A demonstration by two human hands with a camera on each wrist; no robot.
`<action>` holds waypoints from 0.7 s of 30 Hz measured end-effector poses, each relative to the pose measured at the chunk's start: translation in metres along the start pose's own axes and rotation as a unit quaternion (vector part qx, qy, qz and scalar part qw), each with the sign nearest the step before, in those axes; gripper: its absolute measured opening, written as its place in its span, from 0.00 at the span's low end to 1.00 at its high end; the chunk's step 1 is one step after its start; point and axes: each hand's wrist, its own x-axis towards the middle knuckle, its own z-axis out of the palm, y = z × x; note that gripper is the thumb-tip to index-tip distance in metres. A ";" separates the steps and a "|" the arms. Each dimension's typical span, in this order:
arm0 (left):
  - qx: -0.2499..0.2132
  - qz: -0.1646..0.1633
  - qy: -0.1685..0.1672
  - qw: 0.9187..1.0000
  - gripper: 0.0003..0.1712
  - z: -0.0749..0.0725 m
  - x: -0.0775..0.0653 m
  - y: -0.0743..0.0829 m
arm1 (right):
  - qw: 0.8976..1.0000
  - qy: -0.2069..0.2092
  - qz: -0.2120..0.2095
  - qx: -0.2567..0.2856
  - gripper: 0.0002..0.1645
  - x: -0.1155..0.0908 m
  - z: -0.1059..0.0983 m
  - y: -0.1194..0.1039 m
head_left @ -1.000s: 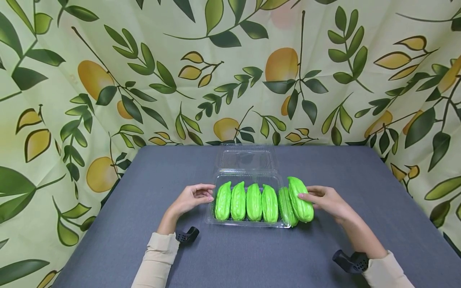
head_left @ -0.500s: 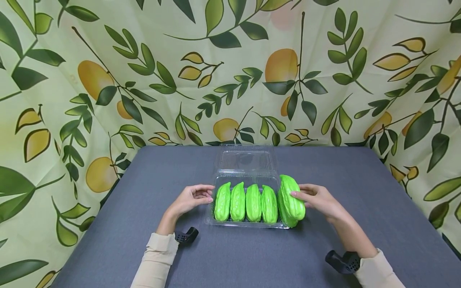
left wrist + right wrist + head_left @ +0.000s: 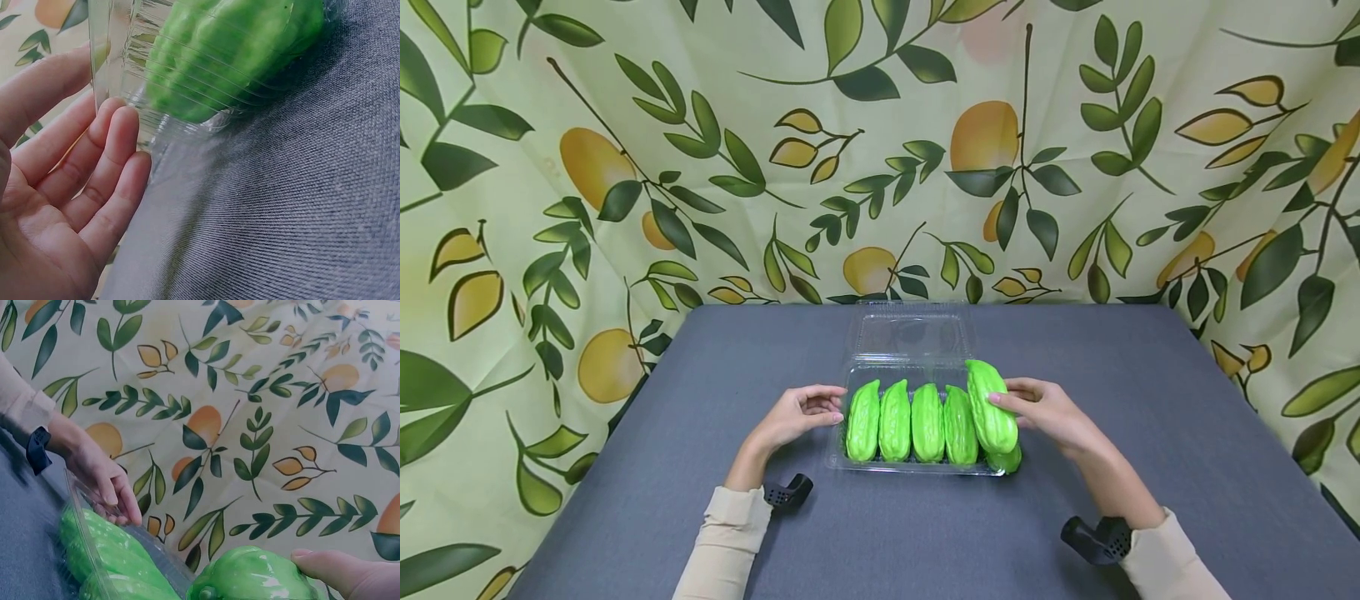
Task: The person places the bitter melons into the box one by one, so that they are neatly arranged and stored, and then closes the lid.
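Note:
In the head view, several bright green bitter melons (image 3: 927, 425) stand in a row inside a clear plastic clamshell container (image 3: 917, 468). My right hand (image 3: 1045, 412) grips one more bitter melon (image 3: 992, 412), thumb on top, held over the right end of the row. Beneath it, the lower end of another bitter melon (image 3: 1006, 460) shows at the container's front right corner; the rest of that one is hidden. At the left side, my left hand (image 3: 805, 412) holds the container's rim. In the left wrist view, the thumb tip shows through the clear wall (image 3: 100, 75), with the fingers on the near side.
The container's clear lid (image 3: 912, 329) lies folded back on the far part of the grey table (image 3: 760, 350). A leaf-and-fruit patterned cloth (image 3: 880, 150) hangs behind and at both sides. A dark camera mount sits on each wrist.
My right hand has moved left with its bitter melon, from the container's right side to over the right end of the row, covering most of the melon below. The left hand has stayed put.

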 end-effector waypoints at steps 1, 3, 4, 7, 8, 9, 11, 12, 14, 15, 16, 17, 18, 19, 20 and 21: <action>0.000 0.000 0.000 1.000 0.27 0.000 0.000 0.000 | 1.000 -0.001 -0.001 0.003 0.46 0.000 0.001 -0.001; 0.000 0.000 0.000 1.000 0.27 0.000 0.000 0.000 | 1.000 -0.004 -0.002 0.007 0.45 0.001 0.003 -0.003; 0.000 0.000 0.000 1.000 0.27 0.000 0.000 0.000 | 1.000 -0.006 -0.002 0.008 0.45 0.002 0.003 -0.004; -0.001 0.000 0.000 1.000 0.27 0.000 0.000 0.000 | 1.000 -0.009 -0.004 0.011 0.45 0.004 0.006 -0.005; -0.001 0.000 0.000 1.000 0.27 0.000 0.000 0.000 | 1.000 -0.010 -0.004 0.013 0.45 0.005 0.007 -0.005; -0.001 0.000 0.000 1.000 0.27 0.000 0.000 0.000 | 1.000 -0.010 -0.003 0.014 0.45 0.005 0.008 -0.006; 0.000 0.001 0.000 1.000 0.27 0.000 0.000 0.000 | 1.000 -0.012 -0.005 0.017 0.45 0.006 0.010 -0.007; 0.000 0.001 0.000 1.000 0.27 0.000 0.000 0.000 | 1.000 -0.013 -0.006 0.019 0.45 0.007 0.011 -0.008; 0.001 0.001 0.000 1.000 0.27 0.000 0.000 0.000 | 1.000 -0.014 -0.008 0.023 0.44 0.007 0.012 -0.009; 0.001 0.001 0.000 1.000 0.27 0.000 0.000 0.000 | 1.000 -0.015 -0.007 0.024 0.44 0.008 0.013 -0.010; 0.002 0.001 0.001 1.000 0.27 0.000 0.000 0.000 | 1.000 -0.016 -0.008 0.025 0.45 0.008 0.014 -0.011; 0.002 0.001 0.001 1.000 0.27 0.000 0.000 -0.001 | 0.999 -0.017 -0.010 0.027 0.45 0.008 0.015 -0.011; 0.001 0.000 0.001 1.000 0.27 0.000 0.000 -0.001 | 0.999 -0.018 -0.011 0.027 0.45 0.008 0.016 -0.012; 0.000 0.000 0.001 1.000 0.27 0.000 0.000 -0.001 | 0.999 -0.017 -0.010 0.029 0.44 0.009 0.016 -0.013; -0.001 0.001 0.001 1.000 0.27 0.000 0.001 -0.001 | 0.999 -0.018 -0.010 0.031 0.44 0.009 0.017 -0.013; -0.002 0.002 0.002 1.000 0.27 0.000 0.001 -0.001 | 0.999 -0.017 -0.010 0.032 0.44 0.010 0.018 -0.014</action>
